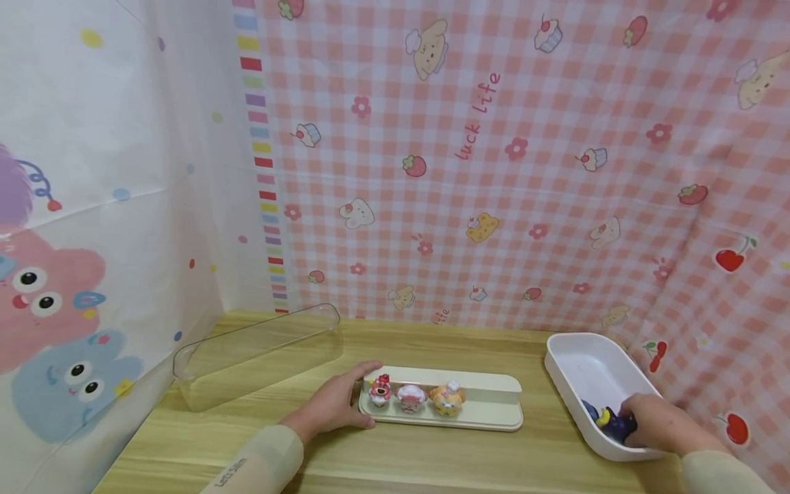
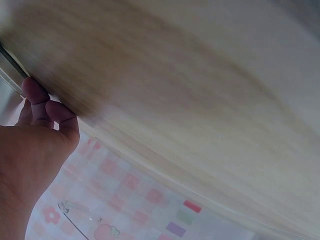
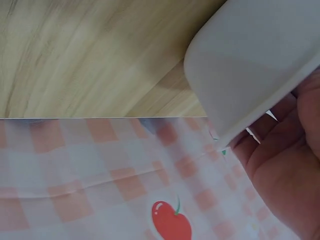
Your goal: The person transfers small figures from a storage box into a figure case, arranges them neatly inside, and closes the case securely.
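A: Any readable text?
B: "luck life" in pink on the gingham backdrop (image 1: pixel 524 171), straight beyond both hands. Small print on the left sleeve (image 1: pixel 231 473), too small to read.

A: Left hand?
B: Left hand (image 1: pixel 333 405) lies flat on the wood-grain desk (image 1: pixel 432 466), fingers relaxed, thumb and fingertips against the near end of the cream tray (image 1: pixel 494 405). Tray is long, smooth plastic with rounded ends and a raised back step. It holds three small glossy figurines (image 1: pixel 411 398) in a row, just right of the fingertips.

A: Right hand?
B: Right hand (image 1: pixel 660 425) is inside the white bin (image 1: pixel 586 370), fingers curled round a dark blue figurine (image 1: pixel 611 422) with a yellow spot, at the bin's near end. Bin is rounded-rectangular, smooth, matte.

A: Anything else?
B: Clear plastic cover (image 1: pixel 259 353), long and rounded, lies tilted on the desk beyond and left of the left hand, apart from it.
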Motion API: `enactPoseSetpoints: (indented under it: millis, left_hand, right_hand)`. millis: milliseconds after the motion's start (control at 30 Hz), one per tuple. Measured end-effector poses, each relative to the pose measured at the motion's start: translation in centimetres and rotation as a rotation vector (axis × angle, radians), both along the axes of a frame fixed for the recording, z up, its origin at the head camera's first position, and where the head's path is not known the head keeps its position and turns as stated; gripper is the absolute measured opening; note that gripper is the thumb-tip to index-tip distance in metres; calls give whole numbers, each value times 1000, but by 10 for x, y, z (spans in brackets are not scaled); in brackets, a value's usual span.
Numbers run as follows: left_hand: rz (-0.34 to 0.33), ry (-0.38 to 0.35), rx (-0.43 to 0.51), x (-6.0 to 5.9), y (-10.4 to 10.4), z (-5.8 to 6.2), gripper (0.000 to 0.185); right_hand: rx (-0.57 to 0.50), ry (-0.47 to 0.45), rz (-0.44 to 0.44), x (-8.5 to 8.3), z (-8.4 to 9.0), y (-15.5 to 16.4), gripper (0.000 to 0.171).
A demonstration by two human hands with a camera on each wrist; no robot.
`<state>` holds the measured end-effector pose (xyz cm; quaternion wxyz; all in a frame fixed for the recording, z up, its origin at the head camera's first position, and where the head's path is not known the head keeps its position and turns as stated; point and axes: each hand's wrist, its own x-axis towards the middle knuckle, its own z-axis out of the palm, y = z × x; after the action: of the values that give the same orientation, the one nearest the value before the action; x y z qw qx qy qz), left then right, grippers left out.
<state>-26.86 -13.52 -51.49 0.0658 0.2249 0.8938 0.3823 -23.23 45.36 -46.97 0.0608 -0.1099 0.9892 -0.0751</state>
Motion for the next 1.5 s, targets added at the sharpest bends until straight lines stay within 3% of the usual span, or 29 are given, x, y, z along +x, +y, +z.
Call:
enactPoseSetpoints:
  millis: [333, 700, 900, 1100, 1333, 1500]
  left_hand:
    - [5, -4, -6, 0, 1, 0, 109]
    - [3, -1, -10, -2, 1, -4, 109]
    - [2, -8, -5, -3, -1, -6, 110]
    - [7, -18, 8, -2, -1, -4, 110]
    - [3, -21, 11, 1, 1, -1, 109]
    - [3, -19, 11, 1, 1, -1, 109]
  right_hand:
    - [-35, 119, 39, -3, -8, 0, 32]
    - [-117, 113, -42, -4, -6, 2, 32]
    - [-195, 30, -101, -6, -2, 6, 34]
    - [-289, 53, -66, -10, 3, 4, 29]
    - [-259, 122, -72, -15, 7, -10, 32]
    - [-262, 102, -80, -19, 1, -16, 37]
